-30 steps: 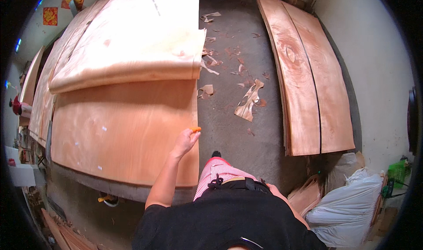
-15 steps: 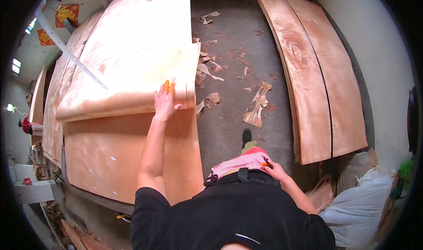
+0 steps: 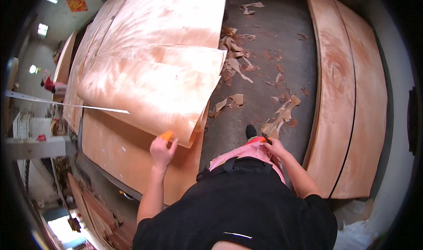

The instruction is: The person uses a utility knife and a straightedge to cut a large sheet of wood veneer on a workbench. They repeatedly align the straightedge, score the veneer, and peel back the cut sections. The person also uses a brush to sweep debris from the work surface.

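I have the left hand (image 3: 162, 153) at the near edge of a folded-over veneer sheet (image 3: 150, 91), its fingertips, capped with orange covers (image 3: 166, 136), meeting the bend and the thumb standing up beside it; from up here I cannot tell whether it pinches the wood or merely rests against it. The sheet lies on the stack ahead and to the left, its loose corner sagging toward the aisle, and the flat reddish sheet (image 3: 132, 148) beneath shows bare on the near side. The right hand (image 3: 274, 146) is closed around a slim dark tool (image 3: 266, 139), held low against the red-striped cloth (image 3: 240, 152) at the waist, well apart from the veneer. I read the step in hand as drawing the folded portion over the layer below, with the tool kept out of the way. As I judge it, the next move calls for a secure hold near that loose corner and an even pull, so the thin wood neither creases nor splits and its edge comes square with the stack. Torn veneer scraps (image 3: 238, 65) litter the floor alongside, so I would mind the footing.
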Demonstrator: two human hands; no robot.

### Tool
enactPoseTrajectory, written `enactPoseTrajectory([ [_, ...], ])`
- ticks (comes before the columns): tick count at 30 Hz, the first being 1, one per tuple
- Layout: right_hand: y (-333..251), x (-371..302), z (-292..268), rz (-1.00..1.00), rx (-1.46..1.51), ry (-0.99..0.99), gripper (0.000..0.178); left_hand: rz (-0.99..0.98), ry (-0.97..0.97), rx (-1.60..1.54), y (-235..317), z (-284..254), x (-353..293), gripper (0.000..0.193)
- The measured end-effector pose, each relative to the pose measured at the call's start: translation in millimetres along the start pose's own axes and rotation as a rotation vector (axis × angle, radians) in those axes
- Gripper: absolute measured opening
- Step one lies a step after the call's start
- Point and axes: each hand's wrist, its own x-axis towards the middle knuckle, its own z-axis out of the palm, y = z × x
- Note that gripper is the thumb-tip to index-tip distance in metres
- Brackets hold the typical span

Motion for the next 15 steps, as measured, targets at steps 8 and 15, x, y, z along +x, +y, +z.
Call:
enactPoseTrajectory([
  [8,-49.1,130.3,-38.9,-0.084,0.116,-0.174,0.021,-0.034,0.000,0.278,33.6,99.8,97.7,0.036],
  [15,-90.7,153.5,-28.4,-0.102,0.093,-0.227,0.019,-0.435,0.109,0.075,24.8,42.5,91.3,0.013],
])
